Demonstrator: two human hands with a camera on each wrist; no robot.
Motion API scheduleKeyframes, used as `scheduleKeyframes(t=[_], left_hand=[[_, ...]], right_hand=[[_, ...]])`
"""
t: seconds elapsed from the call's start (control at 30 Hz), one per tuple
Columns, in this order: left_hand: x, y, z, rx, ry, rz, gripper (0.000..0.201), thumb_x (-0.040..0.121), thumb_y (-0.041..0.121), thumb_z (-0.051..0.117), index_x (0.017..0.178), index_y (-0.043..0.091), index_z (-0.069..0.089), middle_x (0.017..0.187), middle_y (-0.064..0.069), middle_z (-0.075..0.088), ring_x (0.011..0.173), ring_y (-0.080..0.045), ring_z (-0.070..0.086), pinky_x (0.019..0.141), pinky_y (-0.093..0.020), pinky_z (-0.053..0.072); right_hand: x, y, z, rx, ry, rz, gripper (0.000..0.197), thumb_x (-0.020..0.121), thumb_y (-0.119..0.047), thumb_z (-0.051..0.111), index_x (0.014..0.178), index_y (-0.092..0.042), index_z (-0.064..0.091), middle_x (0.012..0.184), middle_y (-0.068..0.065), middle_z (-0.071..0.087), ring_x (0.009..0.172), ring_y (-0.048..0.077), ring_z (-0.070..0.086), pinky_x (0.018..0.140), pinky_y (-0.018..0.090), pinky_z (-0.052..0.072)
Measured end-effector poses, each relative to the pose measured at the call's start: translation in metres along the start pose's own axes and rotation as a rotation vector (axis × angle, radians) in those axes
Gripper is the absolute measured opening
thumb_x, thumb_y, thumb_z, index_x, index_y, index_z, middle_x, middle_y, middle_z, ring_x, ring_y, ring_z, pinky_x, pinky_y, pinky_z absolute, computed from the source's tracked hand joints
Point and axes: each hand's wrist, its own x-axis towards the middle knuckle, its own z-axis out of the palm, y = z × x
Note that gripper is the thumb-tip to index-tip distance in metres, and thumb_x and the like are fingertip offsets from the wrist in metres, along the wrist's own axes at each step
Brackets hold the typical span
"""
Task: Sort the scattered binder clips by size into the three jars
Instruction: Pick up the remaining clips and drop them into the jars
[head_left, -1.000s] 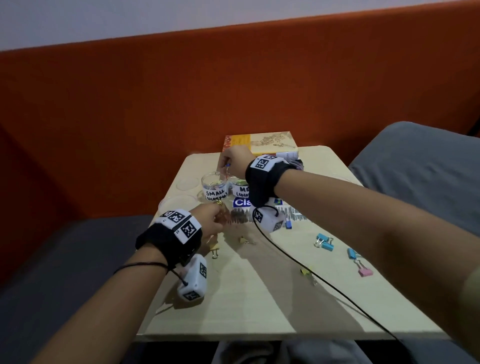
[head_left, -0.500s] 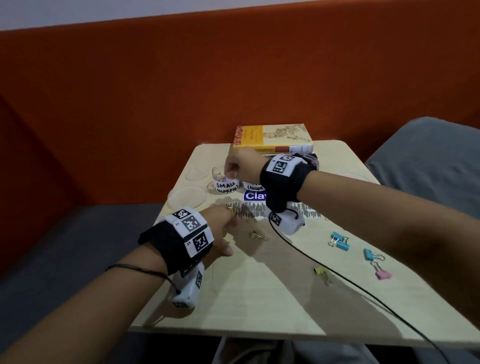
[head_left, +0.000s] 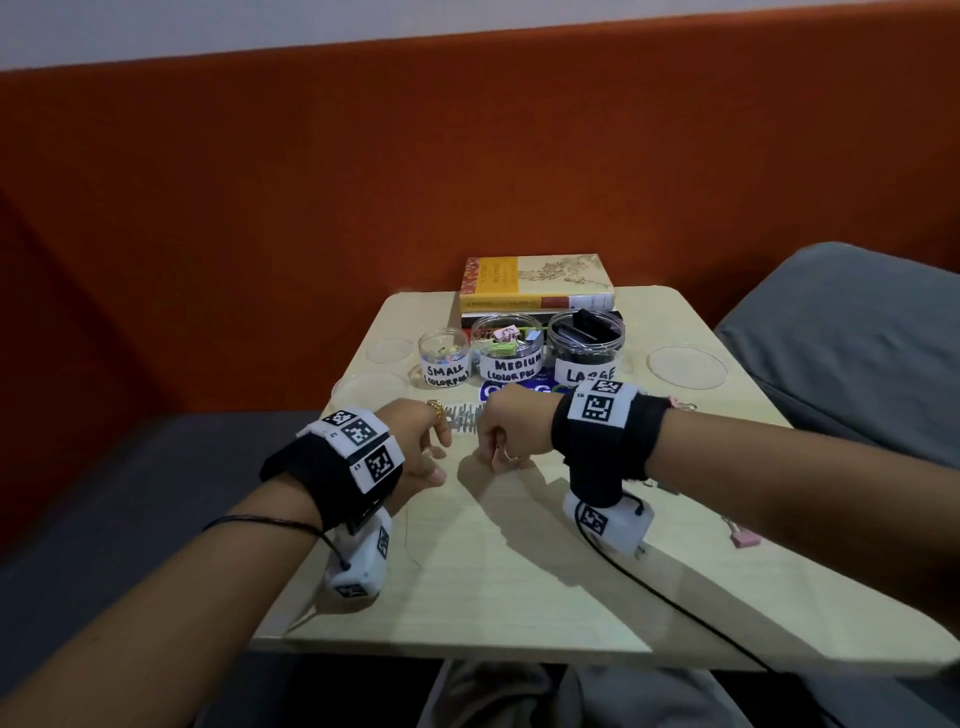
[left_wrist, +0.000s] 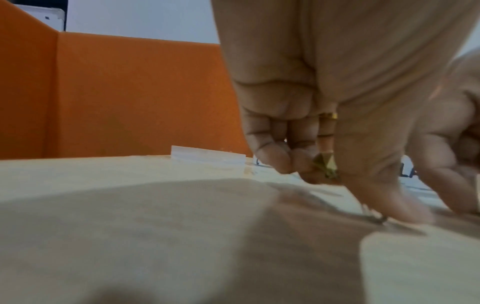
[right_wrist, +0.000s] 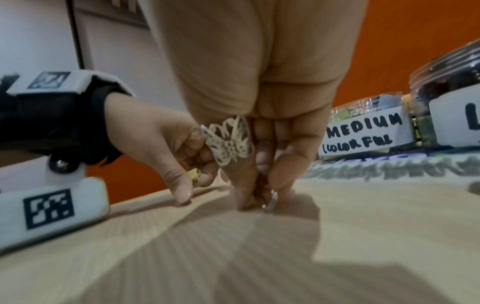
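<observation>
Two small binder clips are being picked off the table at once, one under each hand. The left hand, at about 9 o'clock from the table's middle, has its fingers curled and pinches a yellow clip against the thumb, whose tip presses on the wood over a thin wire handle. The right hand, just beside it toward 3 o'clock, points its fingers straight down, pressed together, and nips a clip's silver wire loop at the tabletop; the clip's body is hidden, so its colour cannot be told. A white butterfly ring sits on that hand.

At 12 o'clock from the hands stand three clear jars in a row: the one marked SMALL at 11 o'clock with a few coloured clips, the MEDIUM jar in the middle holding pink and green ones, and the LARGE jar at 1 o'clock filled with black ones. Loose clips lie out toward 3 o'clock: a pink clip near the right edge and another pink one behind the right wrist.

Three clear lids lie flat, two at 10 o'clock and one at 2 o'clock. A stack of books rests behind the jars against the orange wall.
</observation>
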Motion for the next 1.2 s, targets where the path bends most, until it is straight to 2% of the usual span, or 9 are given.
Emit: scheduleKeyframes(t=[0.13,0.3,0.47,0.6,0.67,0.73,0.87,1.03,1.2], left_hand=[[0.008,-0.007,-0.035,-0.111,0.238,-0.089,0.029,0.070,0.021,0.082,0.092,0.015,0.065,0.074,0.005,0.059,0.074,-0.012,0.059,0.072,-0.023,0.046],[0.037,-0.013,-0.066,-0.257,0.525,-0.150,0.021,0.080,0.009,0.073,0.100,0.008,0.068,0.099,-0.011,0.071,0.096,-0.022,0.066,0.088,-0.030,0.051],[0.074,-0.011,-0.061,-0.347,0.622,-0.203,0.028,0.078,0.010,0.075,0.103,0.008,0.064,0.096,-0.007,0.063,0.086,-0.018,0.060,0.076,-0.024,0.046],[0.088,-0.011,-0.058,-0.360,0.693,-0.202,0.013,0.080,0.008,0.071,0.081,0.016,0.061,0.095,-0.008,0.067,0.087,-0.021,0.065,0.072,-0.019,0.043],[0.090,-0.013,-0.055,-0.351,0.683,-0.187,0.007,0.082,0.009,0.068,0.088,0.013,0.068,0.098,-0.007,0.069,0.095,-0.021,0.066,0.075,-0.018,0.042],[0.089,-0.012,-0.052,-0.296,0.626,-0.159,0.023,0.087,0.016,0.065,0.109,0.010,0.068,0.114,-0.008,0.068,0.105,-0.021,0.064,0.082,-0.021,0.043],[0.074,-0.004,-0.048,-0.197,0.589,-0.036,0.038,0.090,0.030,0.059,0.126,0.016,0.059,0.134,-0.005,0.056,0.125,-0.024,0.050,0.103,-0.033,0.041],[0.047,0.036,-0.047,-0.132,0.556,0.142,0.029,0.085,0.027,0.065,0.113,0.023,0.067,0.123,-0.003,0.058,0.117,-0.022,0.052,0.099,-0.034,0.044],[0.034,0.098,-0.033,0.003,0.266,0.314,0.036,0.087,0.021,0.065,0.122,0.018,0.063,0.127,-0.002,0.061,0.114,-0.019,0.058,0.087,-0.023,0.042]], right_hand=[[0.008,0.005,-0.027,0.077,0.200,0.027,0.033,0.085,0.010,0.051,0.108,-0.002,0.071,0.111,0.013,0.071,0.099,0.021,0.065,0.080,0.022,0.050],[0.048,0.015,-0.066,0.249,0.565,0.168,0.032,0.087,0.009,0.045,0.101,-0.004,0.070,0.108,0.010,0.071,0.094,0.019,0.064,0.074,0.023,0.047],[0.080,0.016,-0.079,0.257,0.601,0.207,0.022,0.087,0.001,0.054,0.097,-0.004,0.072,0.107,0.009,0.072,0.103,0.023,0.064,0.076,0.023,0.046],[0.091,0.022,-0.078,0.185,0.530,0.199,0.027,0.089,0.002,0.050,0.106,-0.004,0.070,0.114,0.011,0.069,0.108,0.025,0.062,0.084,0.026,0.048],[0.092,0.024,-0.076,0.167,0.438,0.197,0.032,0.091,0.003,0.047,0.114,-0.006,0.067,0.121,0.011,0.066,0.111,0.026,0.061,0.083,0.025,0.046],[0.087,0.026,-0.076,0.176,0.423,0.176,0.037,0.091,0.005,0.044,0.119,-0.007,0.065,0.123,0.011,0.065,0.113,0.025,0.059,0.084,0.025,0.045],[0.056,0.032,-0.079,0.195,0.556,0.136,0.037,0.090,0.007,0.043,0.114,-0.007,0.068,0.118,0.010,0.068,0.110,0.022,0.061,0.084,0.021,0.046],[-0.006,0.056,-0.075,0.158,0.550,0.179,0.025,0.088,0.001,0.051,0.102,-0.004,0.071,0.106,0.012,0.071,0.102,0.024,0.064,0.078,0.023,0.046],[-0.066,0.098,-0.056,0.087,0.437,0.373,0.025,0.084,0.005,0.053,0.097,-0.001,0.074,0.104,0.012,0.073,0.101,0.025,0.066,0.070,0.020,0.044]])
